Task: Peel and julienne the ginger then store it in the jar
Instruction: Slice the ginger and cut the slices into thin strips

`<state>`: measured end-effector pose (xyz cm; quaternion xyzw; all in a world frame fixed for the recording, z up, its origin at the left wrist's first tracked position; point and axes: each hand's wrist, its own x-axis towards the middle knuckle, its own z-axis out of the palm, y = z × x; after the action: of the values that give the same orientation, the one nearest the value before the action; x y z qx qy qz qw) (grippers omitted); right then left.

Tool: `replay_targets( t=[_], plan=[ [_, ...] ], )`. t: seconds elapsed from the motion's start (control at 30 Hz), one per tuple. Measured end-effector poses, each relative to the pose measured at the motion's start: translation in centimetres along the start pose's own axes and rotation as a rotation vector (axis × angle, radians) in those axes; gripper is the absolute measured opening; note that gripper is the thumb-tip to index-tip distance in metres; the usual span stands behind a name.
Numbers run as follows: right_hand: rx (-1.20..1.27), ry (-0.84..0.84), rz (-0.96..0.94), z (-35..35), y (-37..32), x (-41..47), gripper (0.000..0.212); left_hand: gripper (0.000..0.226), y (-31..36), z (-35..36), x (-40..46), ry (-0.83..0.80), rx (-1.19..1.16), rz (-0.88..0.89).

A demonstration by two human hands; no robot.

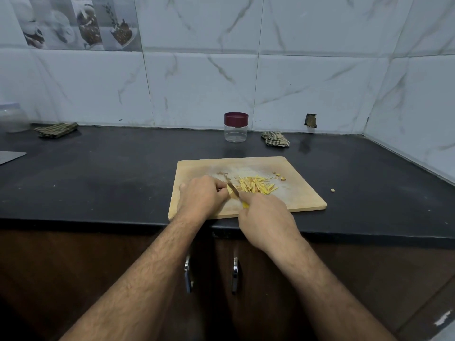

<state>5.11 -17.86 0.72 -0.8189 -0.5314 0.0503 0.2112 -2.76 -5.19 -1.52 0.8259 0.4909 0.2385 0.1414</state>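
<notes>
Dim, cool, bluish light fills the frame, soft and even, with faint sheen on the wall tiles (307, 89) at upper right. The black countertop (98, 183) stays murky. Wide-angle bending curves the tile lines near the edges (strongest at left and right). Fine detail is slightly soft throughout; the lower corners fall darkest.

— Where does the head view look from?
— From above the person's forearms, forward and down at the cutting board (248, 185) on the countertop (98, 178), close in.
— And beyond?
— The tiled wall (221, 77).
</notes>
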Motion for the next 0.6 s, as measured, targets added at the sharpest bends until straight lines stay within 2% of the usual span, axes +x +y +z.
replay_targets(
  t=[0.6],
  plan=[
    [-0.024,0.018,-0.012,0.66,-0.16,1.08,0.052,0.027,-0.40,0.43,0.30,0.009,-0.005,0.017]
  ],
)
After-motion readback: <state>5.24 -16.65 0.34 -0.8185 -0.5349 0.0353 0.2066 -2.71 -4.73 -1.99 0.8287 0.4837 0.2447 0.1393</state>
